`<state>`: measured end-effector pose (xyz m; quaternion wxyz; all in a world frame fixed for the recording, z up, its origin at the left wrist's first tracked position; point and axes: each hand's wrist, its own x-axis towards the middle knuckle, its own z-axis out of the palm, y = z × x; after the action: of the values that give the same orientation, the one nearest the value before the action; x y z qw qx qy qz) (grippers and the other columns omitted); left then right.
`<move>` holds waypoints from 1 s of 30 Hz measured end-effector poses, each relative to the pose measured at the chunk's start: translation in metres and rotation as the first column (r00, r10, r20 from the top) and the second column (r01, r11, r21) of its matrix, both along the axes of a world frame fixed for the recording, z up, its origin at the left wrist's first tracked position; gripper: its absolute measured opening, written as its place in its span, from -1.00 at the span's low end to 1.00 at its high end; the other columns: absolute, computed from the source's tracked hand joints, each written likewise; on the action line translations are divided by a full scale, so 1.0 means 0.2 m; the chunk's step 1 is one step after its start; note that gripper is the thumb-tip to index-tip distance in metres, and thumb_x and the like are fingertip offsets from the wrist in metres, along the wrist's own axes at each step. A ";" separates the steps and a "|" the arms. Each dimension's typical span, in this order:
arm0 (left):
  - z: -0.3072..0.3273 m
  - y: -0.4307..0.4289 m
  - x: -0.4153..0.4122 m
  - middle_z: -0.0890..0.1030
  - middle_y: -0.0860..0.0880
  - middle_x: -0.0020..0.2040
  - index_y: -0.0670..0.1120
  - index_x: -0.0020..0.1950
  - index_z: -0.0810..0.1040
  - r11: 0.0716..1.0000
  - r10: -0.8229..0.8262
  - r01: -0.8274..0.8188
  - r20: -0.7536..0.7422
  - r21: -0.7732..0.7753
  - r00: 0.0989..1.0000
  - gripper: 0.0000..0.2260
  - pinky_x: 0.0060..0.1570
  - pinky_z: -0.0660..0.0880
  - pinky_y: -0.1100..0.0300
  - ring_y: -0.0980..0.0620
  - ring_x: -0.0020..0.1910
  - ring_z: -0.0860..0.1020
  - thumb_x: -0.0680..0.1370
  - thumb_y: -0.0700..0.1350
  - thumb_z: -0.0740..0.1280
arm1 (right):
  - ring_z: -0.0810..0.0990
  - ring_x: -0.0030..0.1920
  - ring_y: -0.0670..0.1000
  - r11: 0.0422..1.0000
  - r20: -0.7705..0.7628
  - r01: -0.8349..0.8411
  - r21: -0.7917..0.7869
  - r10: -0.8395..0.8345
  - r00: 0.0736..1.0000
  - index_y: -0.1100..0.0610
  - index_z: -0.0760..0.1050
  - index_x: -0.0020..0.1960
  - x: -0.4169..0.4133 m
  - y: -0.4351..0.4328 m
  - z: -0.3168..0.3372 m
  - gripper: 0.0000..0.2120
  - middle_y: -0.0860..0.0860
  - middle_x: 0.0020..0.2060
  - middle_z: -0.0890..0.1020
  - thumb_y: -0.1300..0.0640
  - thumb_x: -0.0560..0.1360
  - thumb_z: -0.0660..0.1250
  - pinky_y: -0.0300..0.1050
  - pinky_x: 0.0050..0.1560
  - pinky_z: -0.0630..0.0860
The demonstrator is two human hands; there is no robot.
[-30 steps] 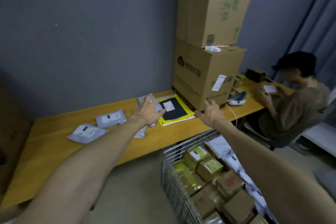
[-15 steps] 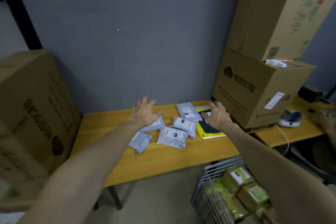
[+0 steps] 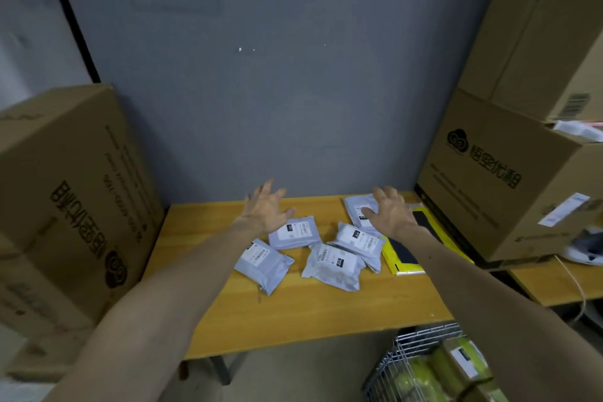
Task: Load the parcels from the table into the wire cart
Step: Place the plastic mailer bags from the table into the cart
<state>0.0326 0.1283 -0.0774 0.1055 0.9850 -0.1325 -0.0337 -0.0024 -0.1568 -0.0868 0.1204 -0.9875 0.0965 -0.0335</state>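
Observation:
Several grey poly-mailer parcels lie clustered on the yellow wooden table (image 3: 326, 313): one at the left front (image 3: 262, 263), one behind it (image 3: 295, 232), one at the front middle (image 3: 332, 266), one to its right (image 3: 357, 240) and one at the back (image 3: 359, 207). My left hand (image 3: 266, 210) hovers open with spread fingers just above the back-left parcel. My right hand (image 3: 390, 210) is open with fingers spread over the back parcel. The wire cart (image 3: 414, 346) stands at the lower right, below the table edge, holding green-taped boxes.
A yellow-and-black flat package (image 3: 408, 258) lies right of the parcels. Large cardboard boxes stand on the left (image 3: 65, 206) and stacked on the right (image 3: 509, 179). A grey wall runs behind the table. A white device with a cable (image 3: 584, 248) sits at the far right.
The view has swung left and closer to the table. Both hands have stayed open and reached forward over the parcel cluster; the right hand now covers the back parcel.

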 end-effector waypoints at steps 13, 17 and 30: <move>-0.17 -0.35 0.52 0.08 -0.17 0.60 0.01 0.59 0.19 0.996 -0.015 0.019 -0.047 0.092 0.999 -0.42 0.52 0.06 -0.12 -0.16 0.56 0.11 0.63 0.23 0.13 | 0.23 0.45 0.22 0.998 -0.073 -0.039 0.044 0.042 0.996 0.12 0.14 0.56 0.59 -0.31 -0.24 -0.38 0.20 0.47 0.23 -0.12 0.61 0.20 0.17 0.40 0.28; -0.28 -0.41 0.64 0.09 -0.15 0.60 0.05 0.58 0.19 0.996 -0.029 0.035 -0.081 0.077 0.996 -0.42 0.52 0.06 -0.13 -0.16 0.56 0.12 0.62 0.25 0.14 | 0.09 0.54 0.21 0.997 -0.152 -0.035 0.070 0.045 0.987 0.07 0.05 0.59 0.68 -0.39 -0.33 -0.33 0.16 0.56 0.07 -0.14 0.60 0.20 0.22 0.46 0.21; -0.77 -0.40 1.16 0.01 -0.06 0.62 0.06 0.58 0.19 0.980 -0.179 0.195 -0.230 0.046 0.956 -0.44 0.50 0.10 -0.09 -0.12 0.57 0.09 0.62 0.22 0.16 | 0.08 0.53 0.17 1.000 -0.289 0.005 -0.021 -0.010 0.957 0.06 0.07 0.59 1.08 -0.45 -0.60 -0.37 0.13 0.56 0.07 -0.14 0.62 0.16 0.17 0.44 0.19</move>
<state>0.2650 0.0475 -0.2309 0.0823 0.9609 -0.2110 -0.1594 0.2144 -0.2466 -0.2071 0.0951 -0.9825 0.1164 0.1097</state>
